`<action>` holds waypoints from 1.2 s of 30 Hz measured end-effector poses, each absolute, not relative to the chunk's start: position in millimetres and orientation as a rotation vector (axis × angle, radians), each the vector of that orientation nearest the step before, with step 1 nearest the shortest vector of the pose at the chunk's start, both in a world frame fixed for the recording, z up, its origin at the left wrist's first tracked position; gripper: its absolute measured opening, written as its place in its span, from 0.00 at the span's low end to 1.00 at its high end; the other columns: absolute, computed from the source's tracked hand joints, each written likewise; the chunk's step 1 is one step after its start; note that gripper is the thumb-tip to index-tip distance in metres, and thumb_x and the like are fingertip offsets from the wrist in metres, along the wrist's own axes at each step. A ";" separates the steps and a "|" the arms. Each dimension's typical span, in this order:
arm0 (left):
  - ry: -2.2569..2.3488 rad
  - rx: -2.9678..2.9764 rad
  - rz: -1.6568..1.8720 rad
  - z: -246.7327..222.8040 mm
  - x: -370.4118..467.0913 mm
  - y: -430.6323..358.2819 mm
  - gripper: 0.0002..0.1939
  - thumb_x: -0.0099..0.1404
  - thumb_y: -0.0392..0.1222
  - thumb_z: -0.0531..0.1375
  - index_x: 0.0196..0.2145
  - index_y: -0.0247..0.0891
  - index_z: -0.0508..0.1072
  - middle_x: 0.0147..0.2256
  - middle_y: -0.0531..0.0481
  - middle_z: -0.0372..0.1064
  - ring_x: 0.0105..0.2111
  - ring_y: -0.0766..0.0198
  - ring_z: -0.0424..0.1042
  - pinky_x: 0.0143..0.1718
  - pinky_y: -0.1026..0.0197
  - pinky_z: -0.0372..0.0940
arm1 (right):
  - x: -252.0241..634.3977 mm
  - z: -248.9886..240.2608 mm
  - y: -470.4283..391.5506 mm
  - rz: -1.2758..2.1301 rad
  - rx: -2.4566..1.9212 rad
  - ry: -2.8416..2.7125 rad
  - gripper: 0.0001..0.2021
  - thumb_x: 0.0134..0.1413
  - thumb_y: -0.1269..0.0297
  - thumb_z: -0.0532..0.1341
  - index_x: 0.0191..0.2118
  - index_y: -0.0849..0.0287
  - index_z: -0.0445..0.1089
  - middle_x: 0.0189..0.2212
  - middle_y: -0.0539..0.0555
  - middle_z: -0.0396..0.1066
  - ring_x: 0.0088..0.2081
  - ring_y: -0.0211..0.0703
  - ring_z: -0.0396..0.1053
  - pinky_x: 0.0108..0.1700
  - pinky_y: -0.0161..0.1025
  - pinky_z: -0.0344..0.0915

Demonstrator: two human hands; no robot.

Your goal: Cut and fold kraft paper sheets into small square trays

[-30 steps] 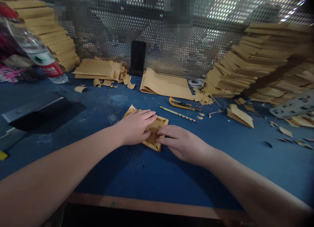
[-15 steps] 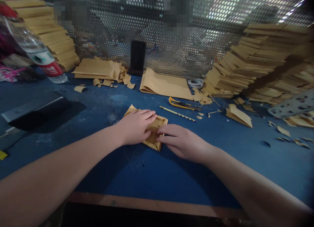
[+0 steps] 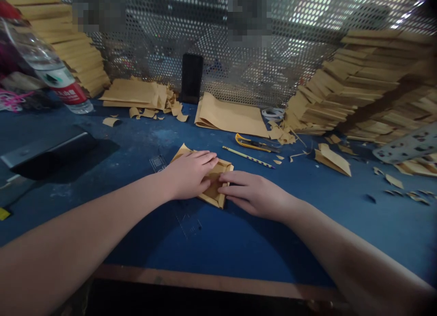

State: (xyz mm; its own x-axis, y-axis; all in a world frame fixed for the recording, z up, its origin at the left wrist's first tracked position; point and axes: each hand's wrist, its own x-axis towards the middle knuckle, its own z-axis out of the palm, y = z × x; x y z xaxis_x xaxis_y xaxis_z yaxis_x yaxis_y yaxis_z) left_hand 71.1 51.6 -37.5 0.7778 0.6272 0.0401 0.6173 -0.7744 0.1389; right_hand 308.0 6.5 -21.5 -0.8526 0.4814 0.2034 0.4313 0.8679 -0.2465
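Staying nearly still, the left hand [image 3: 189, 175] lies open on the paper [image 3: 214, 182], the right hand [image 3: 254, 194] curves over its edge, pinch unclear; work looks unadvanced.

A blue table [image 3: 235, 250] bears folded paper [image 3: 213, 181], a cutter [image 3: 255, 145] and a pencil [image 3: 248, 157].

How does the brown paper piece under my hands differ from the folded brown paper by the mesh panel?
Size: the paper piece is smaller than the folded brown paper.
Edges: the paper piece has narrow folded borders; the folded brown paper shows a broad, plain top.
Contact: the left hand and right hand touch the paper piece; neither touches the folded brown paper.
Shared: both are brown and lie on the blue tabletop.
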 end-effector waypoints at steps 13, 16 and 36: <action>0.983 2.836 0.149 -36.8 70.0 52.7 0.32 0.71 0.52 0.48 0.66 0.31 0.55 0.68 0.42 0.49 0.68 0.52 0.47 0.67 0.49 0.47 | 307.0 -24.8 14.4 0.090 -0.555 -2.813 0.13 0.67 0.70 0.52 0.44 0.61 0.75 0.48 0.65 0.72 0.53 0.51 0.69 0.53 0.47 0.69; 0.998 2.821 0.125 -35.5 70.5 52.5 0.33 0.71 0.53 0.48 0.67 0.32 0.54 0.67 0.42 0.49 0.68 0.51 0.47 0.67 0.47 0.47 | 305.6 -23.7 15.3 0.042 -0.547 -2.835 0.14 0.65 0.72 0.52 0.45 0.63 0.75 0.48 0.66 0.71 0.55 0.53 0.68 0.56 0.49 0.67; 1.002 2.849 0.114 -31.7 69.7 52.7 0.32 0.71 0.54 0.50 0.65 0.32 0.56 0.67 0.41 0.49 0.67 0.51 0.50 0.66 0.49 0.48 | 319.3 -34.5 33.4 0.210 -1.290 -2.412 0.20 0.55 0.55 0.66 0.52 0.55 0.69 0.50 0.57 0.73 0.53 0.53 0.70 0.54 0.53 0.68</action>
